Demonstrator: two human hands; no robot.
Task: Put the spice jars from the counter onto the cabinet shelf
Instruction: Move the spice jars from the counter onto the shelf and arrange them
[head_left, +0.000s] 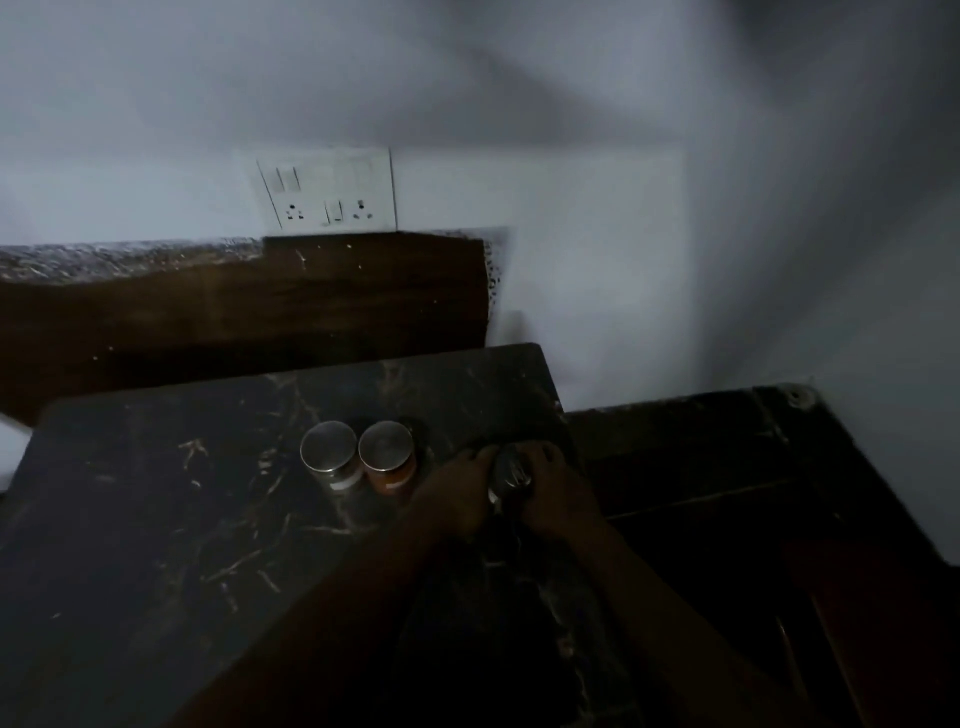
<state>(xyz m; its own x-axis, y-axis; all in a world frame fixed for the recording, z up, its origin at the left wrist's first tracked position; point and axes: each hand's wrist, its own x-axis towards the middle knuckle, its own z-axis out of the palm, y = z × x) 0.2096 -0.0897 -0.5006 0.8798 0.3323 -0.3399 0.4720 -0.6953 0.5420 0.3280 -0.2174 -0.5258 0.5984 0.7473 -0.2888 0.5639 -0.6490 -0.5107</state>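
Note:
Two spice jars with round metal lids stand side by side on the dark marble counter (156, 509): one with dark contents (329, 453), one with orange contents (385, 450). To their right, near the counter's right edge, a third jar with a metal lid (511, 472) sits between my two hands. My left hand (457, 493) wraps its left side and my right hand (558, 493) its right side. The scene is dim and the jar's body is mostly hidden by my fingers.
A white wall with a switch and socket plate (327, 192) rises behind a dark wooden panel (260, 306). A lower dark surface (727, 467) lies to the right of the counter. No cabinet shelf shows in view.

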